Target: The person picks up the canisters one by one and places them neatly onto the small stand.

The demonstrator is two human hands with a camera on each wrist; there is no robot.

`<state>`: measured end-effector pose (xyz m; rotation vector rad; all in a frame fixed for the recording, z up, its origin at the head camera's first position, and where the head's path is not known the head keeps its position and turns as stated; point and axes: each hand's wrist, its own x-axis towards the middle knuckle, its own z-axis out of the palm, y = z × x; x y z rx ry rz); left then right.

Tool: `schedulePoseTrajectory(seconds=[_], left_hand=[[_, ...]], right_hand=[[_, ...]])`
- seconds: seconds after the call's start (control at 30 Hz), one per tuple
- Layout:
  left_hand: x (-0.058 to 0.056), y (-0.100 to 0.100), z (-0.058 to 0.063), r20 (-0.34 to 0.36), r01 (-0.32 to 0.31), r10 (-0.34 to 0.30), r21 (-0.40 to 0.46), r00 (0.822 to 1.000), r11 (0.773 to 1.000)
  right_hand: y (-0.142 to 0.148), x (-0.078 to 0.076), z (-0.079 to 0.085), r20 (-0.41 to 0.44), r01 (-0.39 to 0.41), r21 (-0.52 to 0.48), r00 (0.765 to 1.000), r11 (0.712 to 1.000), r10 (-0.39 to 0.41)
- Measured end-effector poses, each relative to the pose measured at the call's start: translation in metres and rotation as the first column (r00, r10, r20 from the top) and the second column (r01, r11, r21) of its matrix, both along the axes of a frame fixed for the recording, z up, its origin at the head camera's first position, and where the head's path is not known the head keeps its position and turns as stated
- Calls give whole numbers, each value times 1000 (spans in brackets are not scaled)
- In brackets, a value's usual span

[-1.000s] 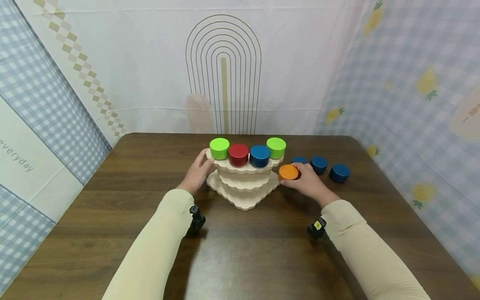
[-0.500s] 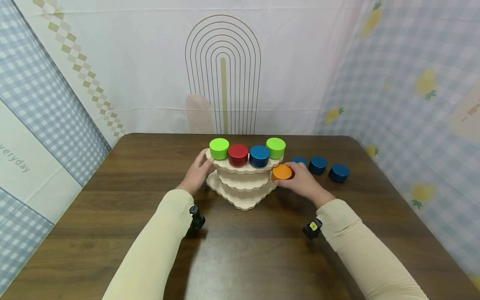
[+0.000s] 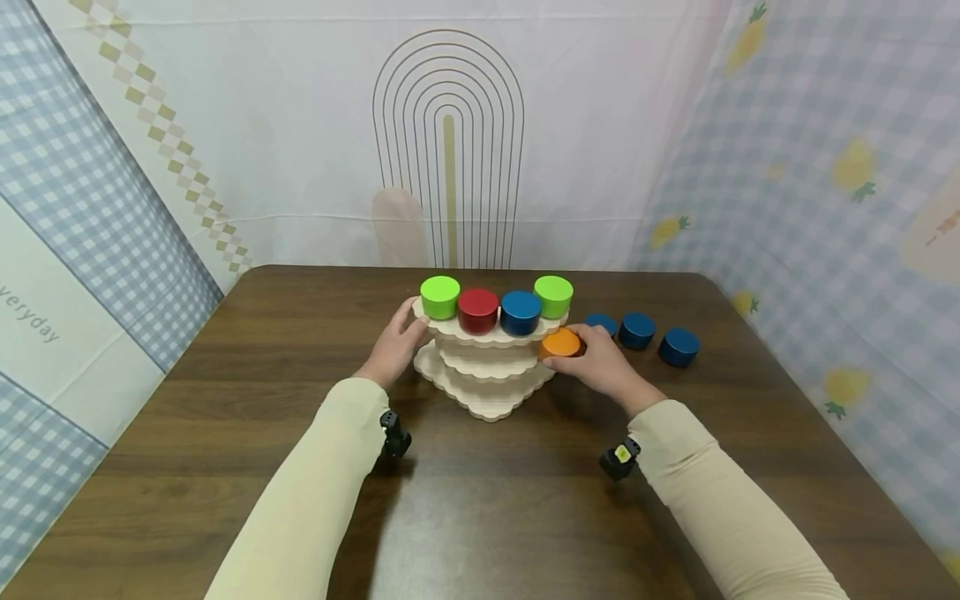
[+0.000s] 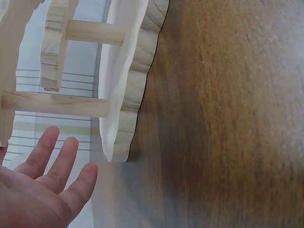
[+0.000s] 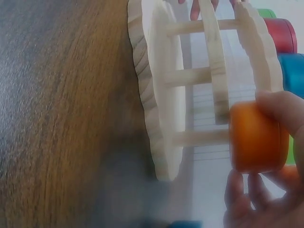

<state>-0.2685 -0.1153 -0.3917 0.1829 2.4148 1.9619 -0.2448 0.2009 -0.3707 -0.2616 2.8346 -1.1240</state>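
A tiered wooden stand (image 3: 491, 364) with scalloped edges and round posts stands on the table. My left hand (image 3: 392, 346) grips the left corner of its top tier; in the left wrist view the other fingers (image 4: 61, 159) spread beside the posts, clear of the wood. My right hand (image 3: 600, 364) pinches a small orange tin (image 3: 560, 342) between thumb and fingers. The tin is at the right end of the middle tier, just under the top one. In the right wrist view the orange tin (image 5: 259, 137) overlaps the tier's end; whether it touches I cannot tell.
On the top tier are two green tins (image 3: 439, 298), a red tin (image 3: 477, 312) and a blue tin (image 3: 520, 313). To the right, three blue tins (image 3: 637, 331) sit on the brown wooden table (image 3: 480, 508). Patterned cloth (image 3: 585, 125) hangs behind and at the sides.
My right hand has brought the orange tin leftward, from beside the stand up to its right end. The left hand has kept its place at the top tier.
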Motion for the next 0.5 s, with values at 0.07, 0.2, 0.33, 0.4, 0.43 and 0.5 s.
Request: schedulePoseTrajectory(seconds=[0.07, 0.2, 0.33, 0.4, 0.43, 0.5], left_hand=[[0, 1, 0, -1, 1, -1, 8, 1000, 1000], [0, 0, 0, -1, 9, -9, -6, 1000, 1000], [1, -1, 1, 15, 8, -7, -36, 1000, 999], [1, -1, 1, 23, 8, -7, -43, 1000, 999], [1, -1, 1, 23, 8, -8, -40, 1000, 999], [1, -1, 1, 22, 8, -7, -43, 1000, 999]], right_hand=[[-1, 0, 0, -4, -2, -11, 1000, 1000, 2], [-2, -1, -2, 0, 2, -40, 1000, 999, -2], [-2, -1, -4, 6, -1, -75, 1000, 997, 1], [-2, -1, -5, 8, -4, -89, 1000, 996, 5], [-3, 0, -5, 7, -5, -93, 1000, 996, 6], [-4, 1, -5, 8, -11, -103, 1000, 995, 12]])
